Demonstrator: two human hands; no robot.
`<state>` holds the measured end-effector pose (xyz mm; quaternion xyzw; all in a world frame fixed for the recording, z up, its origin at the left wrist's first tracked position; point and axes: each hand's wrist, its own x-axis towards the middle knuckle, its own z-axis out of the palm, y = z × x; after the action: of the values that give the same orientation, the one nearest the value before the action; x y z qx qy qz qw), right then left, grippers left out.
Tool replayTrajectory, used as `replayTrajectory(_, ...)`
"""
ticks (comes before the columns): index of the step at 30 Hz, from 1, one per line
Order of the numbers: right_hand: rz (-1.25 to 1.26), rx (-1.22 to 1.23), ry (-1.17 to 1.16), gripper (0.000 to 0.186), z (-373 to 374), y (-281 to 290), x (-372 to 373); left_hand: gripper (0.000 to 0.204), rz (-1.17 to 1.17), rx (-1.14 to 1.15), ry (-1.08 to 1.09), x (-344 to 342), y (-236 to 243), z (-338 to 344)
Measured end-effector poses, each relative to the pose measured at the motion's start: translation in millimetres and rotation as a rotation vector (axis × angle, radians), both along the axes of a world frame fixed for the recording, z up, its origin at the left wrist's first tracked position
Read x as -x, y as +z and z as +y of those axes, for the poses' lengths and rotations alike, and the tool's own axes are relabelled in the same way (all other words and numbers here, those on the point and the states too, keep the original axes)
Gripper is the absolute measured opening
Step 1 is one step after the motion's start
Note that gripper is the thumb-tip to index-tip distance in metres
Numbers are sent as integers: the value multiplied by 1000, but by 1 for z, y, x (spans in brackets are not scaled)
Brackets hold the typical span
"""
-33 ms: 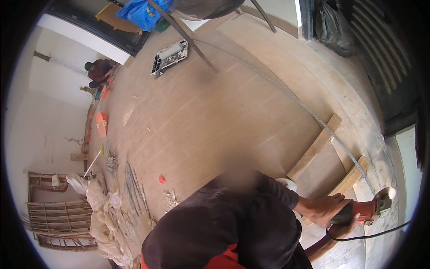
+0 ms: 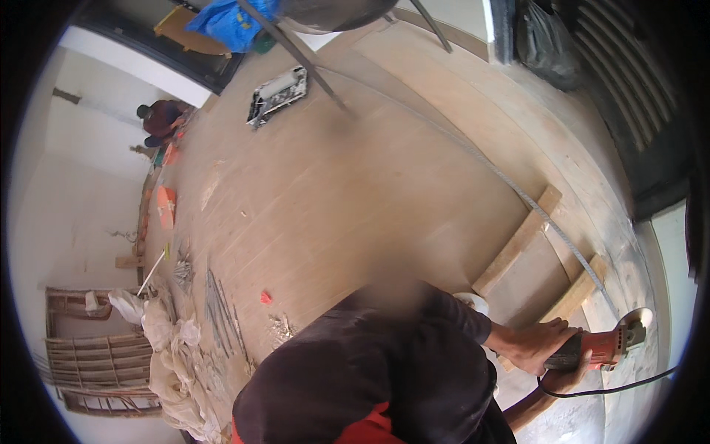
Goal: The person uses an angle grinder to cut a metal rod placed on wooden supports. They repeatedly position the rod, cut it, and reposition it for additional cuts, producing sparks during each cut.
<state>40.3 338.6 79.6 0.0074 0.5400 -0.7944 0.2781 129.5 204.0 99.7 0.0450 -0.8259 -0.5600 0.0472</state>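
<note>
While the left hand (image 2: 532, 349) is clamped over the rear of a red and black angle grinder (image 2: 600, 348), the right hand (image 2: 566, 381) wraps the tool's body from the near side, its thumb up against the casing. The grinder sits at the far right, its cutting disc (image 2: 637, 321) at the near end of a long ribbed steel rebar (image 2: 556, 228); whether the two touch, I cannot tell. That bar crosses two wooden battens (image 2: 518, 246) on the tiled floor (image 2: 347, 192). A black power cord (image 2: 621, 389) loops below the hands and runs off to the right. Farther away lies a paint tray (image 2: 279, 96) with a roller, and a co-worker (image 2: 160, 122) crouches by the left wall.
</note>
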Motion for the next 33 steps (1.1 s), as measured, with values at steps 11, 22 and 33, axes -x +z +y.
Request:
replayTrajectory(11, 106, 68, 60, 82, 15, 36, -17, 81, -271, -439, -551, 24, 1, -5)
replayTrajectory(22, 66, -2, -7, 80, 67, 24, -40, 91, -375, -324, -533, 7, 14, 37)
replayTrajectory(33, -125, -319, -229, 49, 59, 14, -47, 82, -557, 10, -488, 27, 3, 42)
